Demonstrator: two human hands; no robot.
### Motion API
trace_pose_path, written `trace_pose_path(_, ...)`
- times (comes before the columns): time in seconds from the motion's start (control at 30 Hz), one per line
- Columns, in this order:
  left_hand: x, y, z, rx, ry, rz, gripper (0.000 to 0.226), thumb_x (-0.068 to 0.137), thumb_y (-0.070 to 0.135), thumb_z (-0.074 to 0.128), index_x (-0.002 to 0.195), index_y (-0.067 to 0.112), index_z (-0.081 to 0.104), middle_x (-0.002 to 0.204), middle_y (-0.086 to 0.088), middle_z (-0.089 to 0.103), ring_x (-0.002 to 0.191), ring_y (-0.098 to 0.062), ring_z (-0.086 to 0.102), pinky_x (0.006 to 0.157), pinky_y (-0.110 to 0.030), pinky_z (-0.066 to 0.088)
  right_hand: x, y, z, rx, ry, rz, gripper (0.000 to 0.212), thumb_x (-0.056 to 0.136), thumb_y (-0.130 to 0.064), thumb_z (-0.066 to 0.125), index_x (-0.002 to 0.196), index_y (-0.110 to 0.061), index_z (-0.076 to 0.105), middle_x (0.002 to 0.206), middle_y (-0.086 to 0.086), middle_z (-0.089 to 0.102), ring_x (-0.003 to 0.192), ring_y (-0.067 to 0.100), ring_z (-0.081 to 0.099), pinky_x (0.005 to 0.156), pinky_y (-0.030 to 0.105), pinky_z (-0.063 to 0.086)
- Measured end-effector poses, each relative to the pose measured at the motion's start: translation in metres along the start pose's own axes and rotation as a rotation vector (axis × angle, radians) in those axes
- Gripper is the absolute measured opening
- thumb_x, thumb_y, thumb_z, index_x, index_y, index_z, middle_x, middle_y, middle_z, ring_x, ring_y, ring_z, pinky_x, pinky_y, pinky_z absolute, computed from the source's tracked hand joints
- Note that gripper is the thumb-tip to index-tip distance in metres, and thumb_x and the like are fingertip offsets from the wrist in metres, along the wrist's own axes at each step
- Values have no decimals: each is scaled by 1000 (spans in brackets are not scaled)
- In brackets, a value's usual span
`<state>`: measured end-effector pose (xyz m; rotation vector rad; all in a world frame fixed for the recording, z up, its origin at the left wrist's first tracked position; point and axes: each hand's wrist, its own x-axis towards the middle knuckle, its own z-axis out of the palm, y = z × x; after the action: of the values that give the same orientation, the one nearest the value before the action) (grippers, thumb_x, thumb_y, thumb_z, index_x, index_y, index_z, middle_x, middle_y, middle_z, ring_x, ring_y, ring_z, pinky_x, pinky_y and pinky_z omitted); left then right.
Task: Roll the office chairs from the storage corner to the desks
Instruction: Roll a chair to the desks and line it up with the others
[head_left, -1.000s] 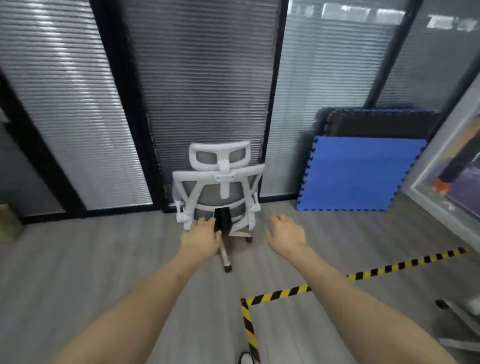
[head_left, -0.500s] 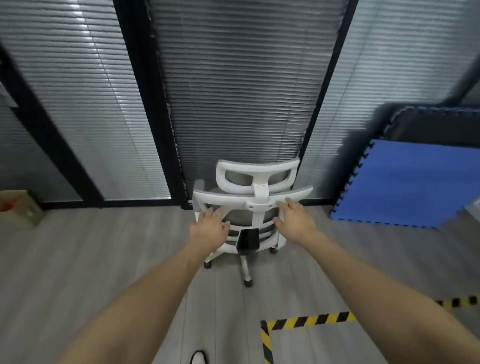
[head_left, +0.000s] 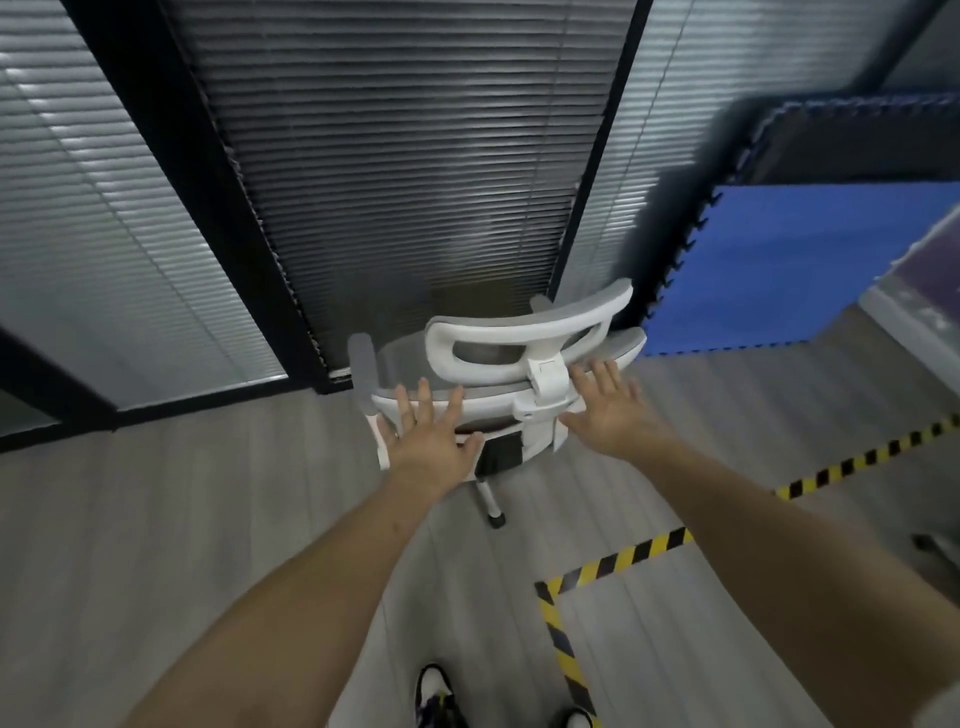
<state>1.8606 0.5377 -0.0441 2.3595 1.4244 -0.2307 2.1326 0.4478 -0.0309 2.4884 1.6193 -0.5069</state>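
The chair, white-framed with grey mesh, stands on the floor just in front of the blinds, its back turned toward the person. Both hands reach to the top rail of the backrest. The left hand lies against the rail left of the centre post, its fingers straight and spread, tips over the rail's upper edge, thumb pointing right below the rail; nothing is gripped. The right hand is at the rail right of the post, fingers likewise spread and released, tips near the rail's grey top just under the headrest; whether they touch it cannot be told. The headrest rises between and beyond the two hands. One chair leg with a dark caster points toward the person.

To the right, blue foam mats lean against the wall, with darker mats behind them. Yellow-black tape marks a corner on the floor right of the caster, and another strip runs farther right. The person's shoes show at the bottom edge. A black frame post stands left of the chair.
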Motion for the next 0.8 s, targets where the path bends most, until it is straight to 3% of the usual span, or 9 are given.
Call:
trace_pose_path(0.27, -26, -28, -10, 166, -46, 44, 76, 101, 70, 24, 160, 46, -17, 172, -9, -20, 157, -38, -22, 115, -77, -11, -39, -28, 14, 0, 11, 62, 84, 101, -69, 33, 166, -28, -3, 174, 10, -9, 160, 27, -12, 128, 57, 6)
trace_pose_path(0.5, -83, -33, -5, 141, -112, 37, 79, 98, 76, 26, 162, 47, -12, 171, -8, -23, 156, -42, -19, 111, -80, -14, -113, -55, 41, 2, 23, 169, 82, 101, -72, 24, 166, -33, -6, 174, 7, -11, 160, 26, -16, 126, 62, -2)
trace_pose_path(0.8, -167, -32, 27, 264, -136, 219, 87, 93, 85, 21, 162, 46, -14, 171, -11, -22, 156, -48, -13, 117, -69, -15, -235, -56, 87, 17, 43, 276, 83, 100, -75, 21, 166, -32, -3, 175, 7, -7, 160, 27, -10, 126, 63, -1)
